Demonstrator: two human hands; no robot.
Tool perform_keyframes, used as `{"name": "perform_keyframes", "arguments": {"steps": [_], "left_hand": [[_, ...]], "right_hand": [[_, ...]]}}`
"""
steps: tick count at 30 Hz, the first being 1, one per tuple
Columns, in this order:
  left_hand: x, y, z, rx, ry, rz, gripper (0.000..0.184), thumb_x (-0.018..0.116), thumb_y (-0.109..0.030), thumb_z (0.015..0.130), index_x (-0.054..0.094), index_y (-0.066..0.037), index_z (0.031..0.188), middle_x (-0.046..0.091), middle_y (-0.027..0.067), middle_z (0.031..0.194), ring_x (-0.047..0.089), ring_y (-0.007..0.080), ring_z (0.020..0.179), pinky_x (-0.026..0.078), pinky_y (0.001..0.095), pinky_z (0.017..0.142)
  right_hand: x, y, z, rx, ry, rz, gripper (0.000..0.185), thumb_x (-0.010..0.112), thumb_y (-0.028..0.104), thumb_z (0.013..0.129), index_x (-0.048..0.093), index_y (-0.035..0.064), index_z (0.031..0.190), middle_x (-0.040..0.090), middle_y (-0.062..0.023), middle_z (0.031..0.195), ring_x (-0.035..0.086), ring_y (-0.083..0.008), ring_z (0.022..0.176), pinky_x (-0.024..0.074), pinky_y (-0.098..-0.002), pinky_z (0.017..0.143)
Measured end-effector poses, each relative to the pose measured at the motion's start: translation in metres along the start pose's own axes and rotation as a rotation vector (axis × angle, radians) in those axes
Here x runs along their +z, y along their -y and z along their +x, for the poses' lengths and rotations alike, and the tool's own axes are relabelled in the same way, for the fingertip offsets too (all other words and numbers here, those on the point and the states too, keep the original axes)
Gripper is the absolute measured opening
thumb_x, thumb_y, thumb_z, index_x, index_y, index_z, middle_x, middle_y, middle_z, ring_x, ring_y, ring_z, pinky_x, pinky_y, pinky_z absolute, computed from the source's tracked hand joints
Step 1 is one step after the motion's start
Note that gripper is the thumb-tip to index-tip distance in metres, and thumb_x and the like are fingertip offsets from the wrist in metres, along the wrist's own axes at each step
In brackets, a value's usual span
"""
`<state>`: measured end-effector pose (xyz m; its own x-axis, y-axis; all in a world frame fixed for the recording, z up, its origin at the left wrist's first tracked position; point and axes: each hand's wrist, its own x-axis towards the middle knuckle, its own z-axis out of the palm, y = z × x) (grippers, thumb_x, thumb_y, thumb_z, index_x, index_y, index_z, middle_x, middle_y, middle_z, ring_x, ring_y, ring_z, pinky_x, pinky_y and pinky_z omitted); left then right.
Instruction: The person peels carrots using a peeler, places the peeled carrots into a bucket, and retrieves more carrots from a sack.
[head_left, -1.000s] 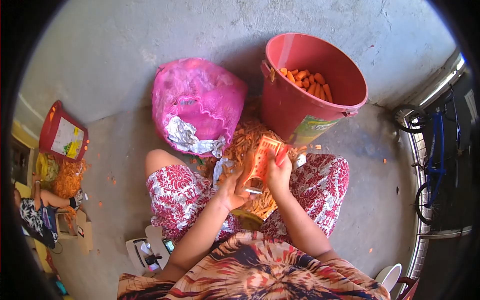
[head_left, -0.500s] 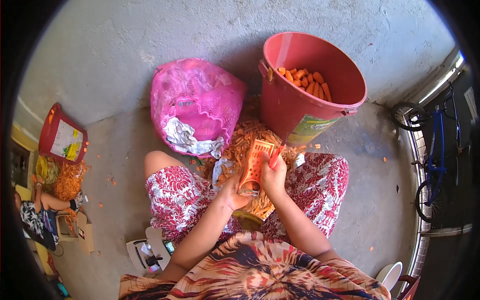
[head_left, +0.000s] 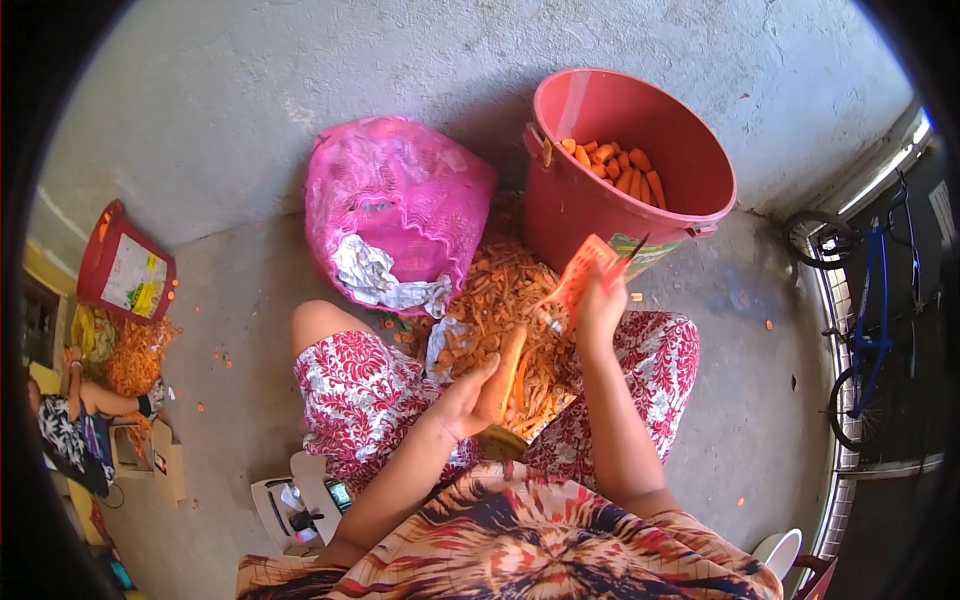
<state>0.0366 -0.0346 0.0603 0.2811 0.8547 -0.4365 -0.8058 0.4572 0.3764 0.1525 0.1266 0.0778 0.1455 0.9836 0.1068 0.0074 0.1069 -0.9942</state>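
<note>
Near illegible bucket label [head_left: 654, 254], hands [head_left: 464, 402] holding carrot [head_left: 503, 376], peeler [head_left: 583, 270]

Room Layout and Lighting

The rough, pale blue-grey plastered wall [head_left: 400, 60] spans the far side and meets the smooth grey concrete floor [head_left: 740, 300]. At the left edge, a yellow-painted wall section [head_left: 38, 262] adjoins a small dark rectangular opening [head_left: 38, 318]. At the right, a blue-framed bicycle with black tyres [head_left: 873, 340] stands beside a large dark panel [head_left: 915, 400]. Bright light enters along a narrow gap [head_left: 898, 165] at upper right.
</note>
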Motion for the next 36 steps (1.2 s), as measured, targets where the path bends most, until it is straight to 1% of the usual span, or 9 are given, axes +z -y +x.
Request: {"name": "perform_keyframes", "arguments": {"steps": [4, 10, 12, 19, 22, 24, 27, 34, 36], "left_hand": [[-0.01, -0.012, 0.011, 0.01, 0.102, -0.136, 0.036, 0.043, -0.042, 0.083, 0.048, -0.012, 0.104, 0.055, 0.0042, 0.085, 0.051, 0.0156, 0.069, 0.037, 0.0281, 0.054], [-0.008, -0.012, 0.025, 0.095, -0.051, -0.213, 0.033, 0.034, -0.035, 0.088, 0.05, -0.01, 0.104, 0.058, 0.0041, 0.091, 0.056, 0.0186, 0.079, 0.046, 0.0349, 0.067], [-0.011, -0.011, 0.027, 0.087, 0.105, -0.223, 0.032, 0.034, -0.033, 0.088, 0.051, -0.011, 0.103, 0.058, 0.0041, 0.09, 0.056, 0.0179, 0.079, 0.046, 0.0345, 0.067], [0.003, -0.013, 0.029, 0.164, -0.148, 0.001, 0.033, 0.035, -0.036, 0.087, 0.051, -0.011, 0.102, 0.058, 0.0043, 0.086, 0.056, 0.0162, 0.073, 0.046, 0.0301, 0.061], [0.004, -0.011, 0.023, 0.095, -0.114, 0.079, 0.037, 0.033, -0.04, 0.087, 0.05, -0.009, 0.099, 0.057, 0.0043, 0.08, 0.055, 0.0161, 0.066, 0.045, 0.0289, 0.055], [-0.018, 0.008, 0.02, -0.058, 0.092, 0.063, 0.04, 0.031, -0.042, 0.088, 0.049, -0.008, 0.095, 0.055, 0.0045, 0.075, 0.054, 0.0161, 0.06, 0.045, 0.0286, 0.052], [0.004, 0.015, -0.001, -0.059, 0.007, 0.182, 0.042, 0.034, -0.048, 0.085, 0.046, -0.008, 0.091, 0.05, 0.0043, 0.07, 0.049, 0.0154, 0.058, 0.041, 0.0279, 0.05], [-0.017, -0.007, 0.018, -0.031, -0.057, -0.085, 0.03, 0.045, -0.039, 0.082, 0.05, -0.012, 0.096, 0.051, 0.0043, 0.076, 0.048, 0.0196, 0.067, 0.039, 0.0306, 0.053], [-0.019, -0.006, 0.02, 0.003, -0.062, -0.076, 0.03, 0.047, -0.038, 0.08, 0.051, -0.013, 0.096, 0.054, 0.0041, 0.082, 0.051, 0.0202, 0.07, 0.039, 0.032, 0.053]], "right_hand": [[0.014, 0.004, -0.049, 0.111, 0.226, 0.255, 0.012, 0.047, 0.014, 0.085, 0.049, 0.0048, 0.078, 0.048, 0.002, 0.063, 0.042, -0.0054, 0.052, 0.0359, -0.0206, 0.046], [0.014, 0.017, -0.075, 0.056, 0.389, 0.034, 0.014, 0.047, 0.014, 0.085, 0.051, 0.0009, 0.089, 0.056, -0.0038, 0.071, 0.052, -0.0083, 0.063, 0.0435, -0.0246, 0.057], [0.014, 0.026, -0.077, 0.044, 0.381, 0.017, 0.015, 0.048, 0.016, 0.085, 0.051, 0.0014, 0.084, 0.053, -0.0013, 0.069, 0.047, -0.0071, 0.062, 0.0413, -0.0238, 0.055], [0.014, 0.014, -0.075, -0.101, 0.342, -0.187, 0.013, 0.048, 0.012, 0.084, 0.051, 0.0016, 0.078, 0.051, -0.0019, 0.065, 0.046, -0.0077, 0.06, 0.0406, -0.0242, 0.055], [0.017, -0.01, -0.053, -0.383, 0.154, -0.132, 0.01, 0.049, 0.01, 0.082, 0.053, 0.0007, 0.082, 0.054, -0.0092, 0.062, 0.051, -0.014, 0.056, 0.042, -0.0287, 0.054], [0.002, -0.015, -0.005, 0.037, 0.016, -0.033, 0.011, 0.049, 0.011, 0.082, 0.051, 0.0009, 0.078, 0.049, -0.0042, 0.058, 0.044, -0.0105, 0.052, 0.0382, -0.0267, 0.05], [-0.012, -0.012, 0.031, -0.065, -0.19, -0.037, 0.015, 0.047, 0.013, 0.084, 0.048, 0.0027, 0.073, 0.043, 0.0014, 0.057, 0.038, -0.0075, 0.052, 0.0342, -0.0239, 0.047], [0.008, 0.007, -0.048, 0.16, 0.158, 0.095, 0.008, 0.049, 0.009, 0.083, 0.05, 0.0031, 0.077, 0.05, -0.0009, 0.064, 0.044, -0.0091, 0.055, 0.0391, -0.024, 0.051], [0.016, 0.0, -0.065, -0.019, 0.2, 0.015, 0.005, 0.05, 0.007, 0.081, 0.05, 0.0024, 0.078, 0.051, -0.0049, 0.063, 0.046, -0.0126, 0.054, 0.041, -0.0262, 0.052]]}}
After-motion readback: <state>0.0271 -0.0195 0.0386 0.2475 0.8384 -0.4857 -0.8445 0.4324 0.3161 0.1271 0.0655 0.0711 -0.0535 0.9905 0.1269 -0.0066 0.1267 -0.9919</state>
